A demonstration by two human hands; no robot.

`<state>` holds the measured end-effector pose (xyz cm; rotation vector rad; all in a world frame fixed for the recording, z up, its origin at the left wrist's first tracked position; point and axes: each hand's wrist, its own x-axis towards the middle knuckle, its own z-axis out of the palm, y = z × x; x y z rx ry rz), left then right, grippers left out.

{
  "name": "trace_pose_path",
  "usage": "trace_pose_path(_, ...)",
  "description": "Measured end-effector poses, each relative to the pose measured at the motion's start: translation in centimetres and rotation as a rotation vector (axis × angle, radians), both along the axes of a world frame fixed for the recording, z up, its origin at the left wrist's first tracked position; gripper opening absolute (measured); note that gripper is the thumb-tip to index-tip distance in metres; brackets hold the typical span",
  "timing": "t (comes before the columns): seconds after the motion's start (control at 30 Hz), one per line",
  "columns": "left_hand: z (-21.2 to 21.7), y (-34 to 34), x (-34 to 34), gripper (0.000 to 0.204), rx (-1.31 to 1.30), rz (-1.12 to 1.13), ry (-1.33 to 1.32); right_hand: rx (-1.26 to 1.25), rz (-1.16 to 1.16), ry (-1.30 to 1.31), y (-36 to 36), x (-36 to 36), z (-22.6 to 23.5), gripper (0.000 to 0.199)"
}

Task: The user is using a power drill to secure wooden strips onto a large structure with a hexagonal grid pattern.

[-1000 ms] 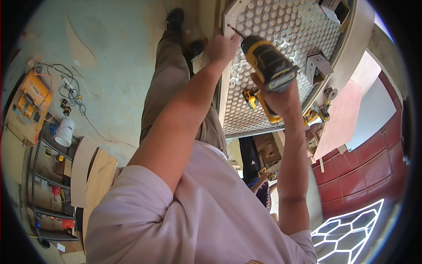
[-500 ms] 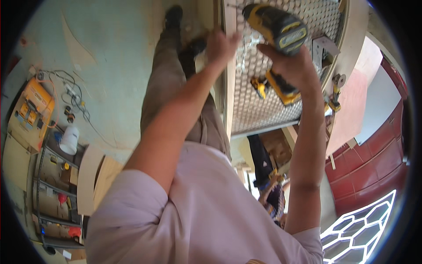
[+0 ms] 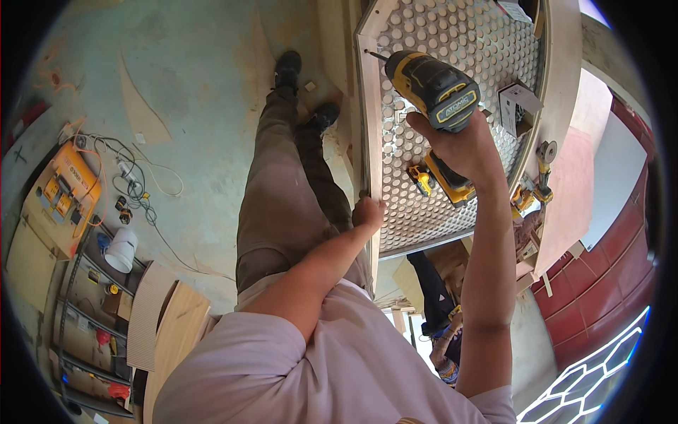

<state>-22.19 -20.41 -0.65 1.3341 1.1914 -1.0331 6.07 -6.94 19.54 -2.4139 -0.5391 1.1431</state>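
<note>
right hand (image 3: 462, 145): wrapped around the grip of a yellow-and-black cordless driver (image 3: 432, 88), fingers clamped on the handle, thumb on its near side; whether the trigger is pressed cannot be told. the driver sits above the upper left part of a panel (image 3: 406, 225) set with rows of round pale discs, its nose pointing left. the thin bit (image 3: 378, 56) reaches the pale wooden rim (image 3: 371, 134) of that panel, its end at a small dark spot; contact there is too small to confirm. left hand (image 3: 369, 212): at the same rim, lower down and well apart from the bit, fingers curled together; cannot tell whether they pinch anything. on the discs, just left of the driver's base, lies a small yellow-and-black object (image 3: 421, 180). farther right on the panel stands an open box (image 3: 518, 106), contents unclear. a grinder (image 3: 544, 169) lies beyond the panel's right edge. floor, left side: orange case (image 3: 83, 166), tangled cables (image 3: 134, 185), white bucket (image 3: 121, 251) beside dark shelving. below the panel, a co-worker's dark-clothed leg (image 3: 431, 286) is partly visible.
</note>
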Motion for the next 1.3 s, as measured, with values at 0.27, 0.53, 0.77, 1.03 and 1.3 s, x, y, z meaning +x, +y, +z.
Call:
trace_pose_path(0.27, -1.0, -0.8, -1.9, 0.043, 0.031, -0.042, -0.167, 0.046, -0.031, 0.026, -0.3, 0.6, 0.2, 0.045)
trace_pose_path(0.53, -1.8, -0.7, -3.2, 0.036, 0.033, -0.007, -0.274, 0.048, -0.061, 0.018, -0.5, 1.0, 0.0, 0.035)
trace_pose_path(0.77, -0.8, 0.9, -2.7, 0.037, 0.032, -0.048, -0.247, -0.095, -0.067, 0.069, -0.6, 1.5, 0.2, 0.036)
trace_pose_path(1.03, -0.5, 1.5, -3.0, 0.06, -0.056, -0.179, -0.235, -0.039, 0.053, 0.021, -2.2, 1.8, -0.7, 0.024)
trace_pose_path(1.3, -1.2, 1.2, -3.8, 0.029, -0.228, -0.285, -0.255, 0.062, 0.113, 0.007, -0.7, 1.7, 0.2, 0.042)
